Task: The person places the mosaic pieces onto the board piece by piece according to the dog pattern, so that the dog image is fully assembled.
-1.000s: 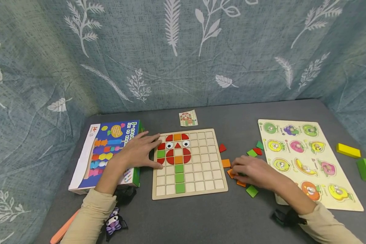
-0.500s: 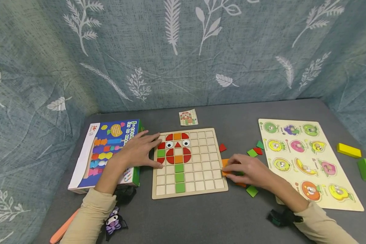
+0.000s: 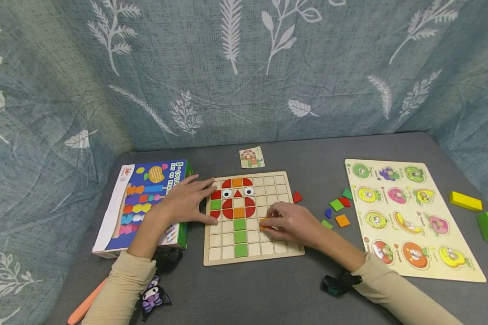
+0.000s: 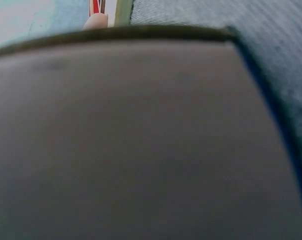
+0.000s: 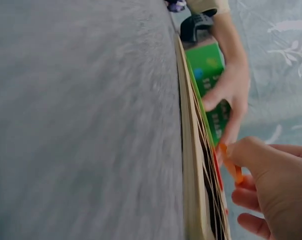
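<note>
A wooden grid board [image 3: 254, 262] lies in the middle of the table. Red, orange and green tiles with two round eye pieces form a face at its upper left. Below that, a column of green tiles [image 3: 240, 237] runs downward. My left hand [image 3: 185, 201] lies with spread fingers at the board's left edge, thumb and fingertips on the rim. Over the board's right half, my right hand [image 3: 294, 223] pinches an orange square tile [image 3: 264, 223] between thumb and fingers, right of the green column. The right wrist view shows the same orange tile [image 5: 238, 174] close above the board.
Loose tiles, including an orange square [image 3: 342, 220] and a red piece [image 3: 297, 197], lie right of the board. A fruit puzzle board [image 3: 408, 225] is farther right, near yellow [image 3: 465, 201] and green blocks. A toy box [image 3: 118, 216] stands left; a picture card [image 3: 251, 157] lies behind.
My right hand has picked up an orange tile beside the board and carried it left over the grid. Loose tiles it covered are now visible. My left hand has stayed in place.
</note>
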Demonstrator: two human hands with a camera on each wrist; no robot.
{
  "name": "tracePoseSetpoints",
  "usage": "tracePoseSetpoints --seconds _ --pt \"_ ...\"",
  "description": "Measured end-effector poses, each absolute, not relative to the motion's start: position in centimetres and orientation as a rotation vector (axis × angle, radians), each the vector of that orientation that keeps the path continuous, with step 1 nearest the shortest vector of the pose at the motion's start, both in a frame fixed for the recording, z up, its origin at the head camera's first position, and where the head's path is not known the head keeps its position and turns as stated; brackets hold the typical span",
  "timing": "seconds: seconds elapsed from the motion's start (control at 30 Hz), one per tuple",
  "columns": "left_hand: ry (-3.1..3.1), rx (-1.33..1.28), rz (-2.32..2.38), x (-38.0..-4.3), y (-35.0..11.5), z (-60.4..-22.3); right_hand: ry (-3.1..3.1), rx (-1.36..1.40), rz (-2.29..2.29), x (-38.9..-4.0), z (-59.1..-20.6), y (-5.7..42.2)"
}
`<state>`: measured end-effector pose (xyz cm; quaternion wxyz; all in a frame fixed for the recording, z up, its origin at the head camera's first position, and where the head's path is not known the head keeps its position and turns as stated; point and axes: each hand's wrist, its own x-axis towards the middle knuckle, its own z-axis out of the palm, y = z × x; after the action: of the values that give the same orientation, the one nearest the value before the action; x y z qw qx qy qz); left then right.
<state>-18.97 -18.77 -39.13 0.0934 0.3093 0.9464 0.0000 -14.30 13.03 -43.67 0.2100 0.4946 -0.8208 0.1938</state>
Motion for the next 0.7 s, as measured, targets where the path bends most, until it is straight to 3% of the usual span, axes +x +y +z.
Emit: tracePoseSetpoints --seconds 0.7 --pt "2.801 0.914 -0.002 -19.0 -18.8 -39.0 -2.284 1.393 0.490 -15.0 -43.9 9.5"
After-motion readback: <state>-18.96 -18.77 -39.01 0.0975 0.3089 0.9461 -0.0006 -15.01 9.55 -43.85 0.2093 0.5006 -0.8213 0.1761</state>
